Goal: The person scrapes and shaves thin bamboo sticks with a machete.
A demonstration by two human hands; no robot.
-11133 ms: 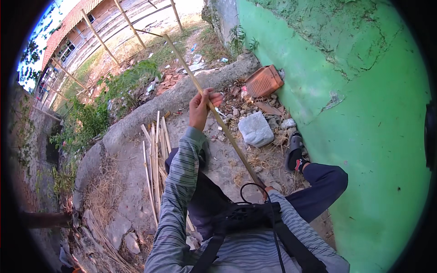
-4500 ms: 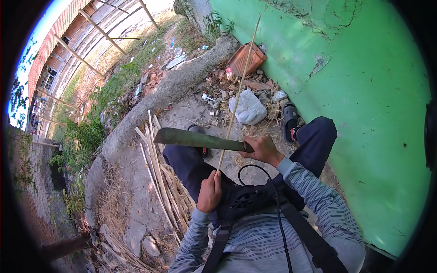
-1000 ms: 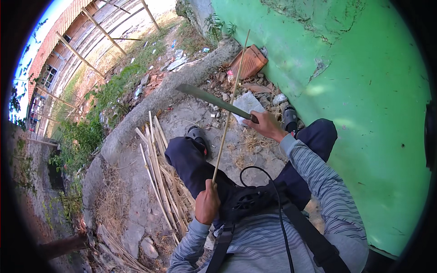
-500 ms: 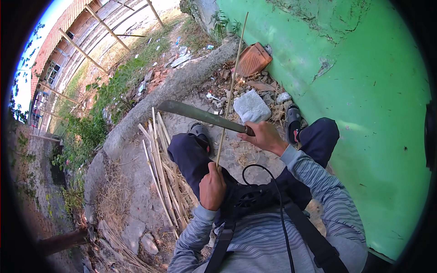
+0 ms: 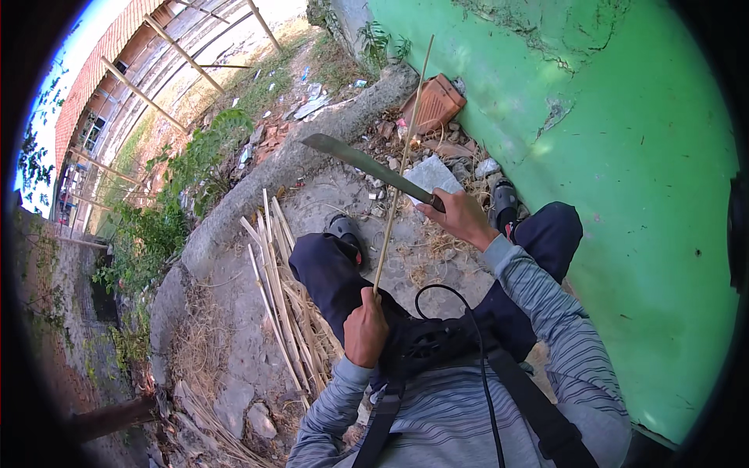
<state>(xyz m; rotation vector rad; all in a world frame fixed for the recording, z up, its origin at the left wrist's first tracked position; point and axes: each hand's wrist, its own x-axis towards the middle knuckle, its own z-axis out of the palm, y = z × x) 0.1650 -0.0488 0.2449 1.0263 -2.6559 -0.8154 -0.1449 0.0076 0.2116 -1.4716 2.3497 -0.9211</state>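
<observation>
The left hand (image 5: 365, 329) is closed in a fist round the lower end of a thin stick (image 5: 396, 189), which rises from between its fingers up and away, slightly to the right, its tip reaching in front of the green wall (image 5: 624, 195). Just left of that fist lies a bundle of split strips (image 5: 273, 273) on the bare ground, fanned out beside the left leg (image 5: 328, 273).

Further out and to the right, the right hand (image 5: 460, 218) grips the handle of a machete (image 5: 367, 168), fingers wrapped tight. The blade runs up and left from those fingers and meets the stick about midway along it, crossing it; whether the edge touches the stick cannot be told.

Beyond the right hand's knuckles sit a pale stone (image 5: 433, 173) and a sandal (image 5: 505, 199), then a red brick (image 5: 435, 103) by the wall's foot. A concrete kerb (image 5: 296, 156) curves past the blade tip, with weeds (image 5: 195, 156) behind it.
</observation>
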